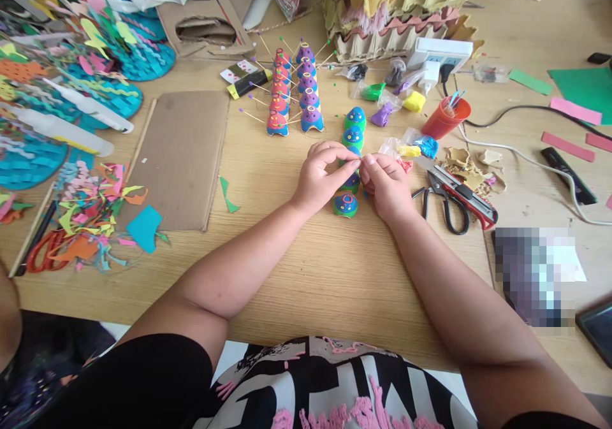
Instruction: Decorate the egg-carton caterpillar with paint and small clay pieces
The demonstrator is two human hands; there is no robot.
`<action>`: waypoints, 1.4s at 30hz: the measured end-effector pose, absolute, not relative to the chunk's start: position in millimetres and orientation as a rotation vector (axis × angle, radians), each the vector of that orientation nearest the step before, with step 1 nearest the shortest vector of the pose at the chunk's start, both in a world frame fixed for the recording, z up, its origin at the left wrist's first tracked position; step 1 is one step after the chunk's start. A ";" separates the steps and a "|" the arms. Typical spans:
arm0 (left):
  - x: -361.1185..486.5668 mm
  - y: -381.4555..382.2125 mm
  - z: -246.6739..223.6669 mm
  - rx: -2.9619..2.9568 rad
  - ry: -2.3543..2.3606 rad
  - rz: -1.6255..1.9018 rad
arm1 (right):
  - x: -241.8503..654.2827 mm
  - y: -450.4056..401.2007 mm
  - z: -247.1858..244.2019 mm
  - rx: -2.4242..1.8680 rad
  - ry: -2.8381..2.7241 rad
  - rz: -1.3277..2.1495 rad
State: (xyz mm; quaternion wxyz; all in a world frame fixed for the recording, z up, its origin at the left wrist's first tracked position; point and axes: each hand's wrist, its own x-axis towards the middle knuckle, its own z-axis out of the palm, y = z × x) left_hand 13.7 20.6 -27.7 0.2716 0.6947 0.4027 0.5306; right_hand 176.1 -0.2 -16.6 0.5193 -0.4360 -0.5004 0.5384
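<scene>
My left hand [327, 173] and my right hand [385, 181] meet above a row of blue and green egg-carton caterpillar bumps [353, 137]. The fingertips of both hands are pinched together, nearly touching, and whatever they hold is too small to make out. The hands partly hide the middle bumps. The nearest bump [345, 204] has a pink ring and small dots on it. Behind to the left stand two finished-looking rows, one red and blue [278, 123], one purple and blue [312, 118], with sticks as feelers.
On the right lie clay bags [414, 101], an orange cup [445, 116], black-handled scissors [454, 215], a red cutter [466, 196] and cables. Cardboard [176, 161], paper scraps [95, 212] and glue bottles [62, 129] are on the left. Egg cartons [396, 8] stand behind.
</scene>
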 end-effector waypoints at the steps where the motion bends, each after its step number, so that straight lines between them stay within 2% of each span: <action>1: 13.7 20.5 -27.6 1.871 1.083 1.430 | 175.8 -0.3 -15.9 -1.044 -1.201 1.293; 42: 13.1 18.7 -24.6 1.816 1.074 1.422 | 176.1 1.2 -17.4 -0.963 -1.050 1.361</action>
